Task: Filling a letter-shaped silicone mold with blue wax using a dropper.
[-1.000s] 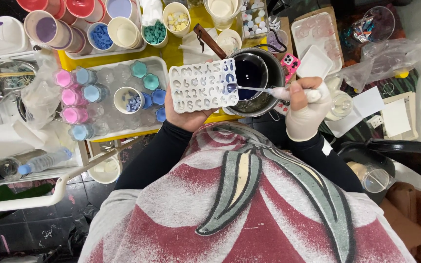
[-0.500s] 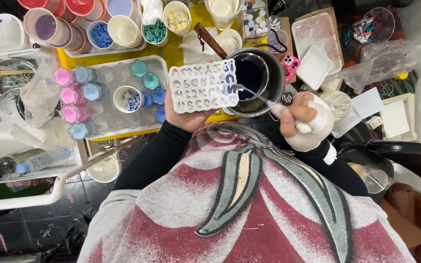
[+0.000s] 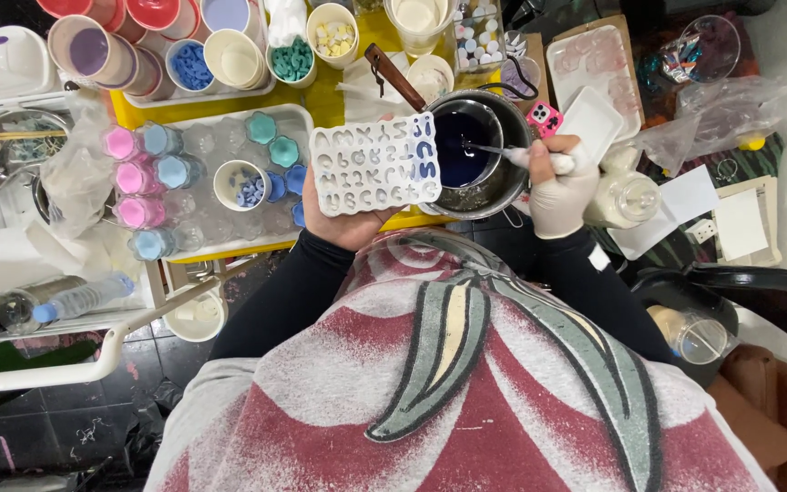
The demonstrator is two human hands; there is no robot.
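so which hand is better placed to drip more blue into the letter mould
Right. The right hand holds the dropper, its tip in the pot of dark blue liquid beside the letter mould. The left hand is busy holding the mould from beneath.

Matt white silicone letter mould (image 3: 375, 167), glossy metal pot (image 3: 483, 153), smooth white latex glove (image 3: 561, 196).

Black long sleeves, a red-and-white speckled top (grey leaf shapes across it), white glove on the right hand (image 3: 562, 196).

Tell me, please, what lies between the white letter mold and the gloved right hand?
In the head view, the metal pot of dark blue liquid lies between the letter mold and the right hand, which dips a dropper into it.
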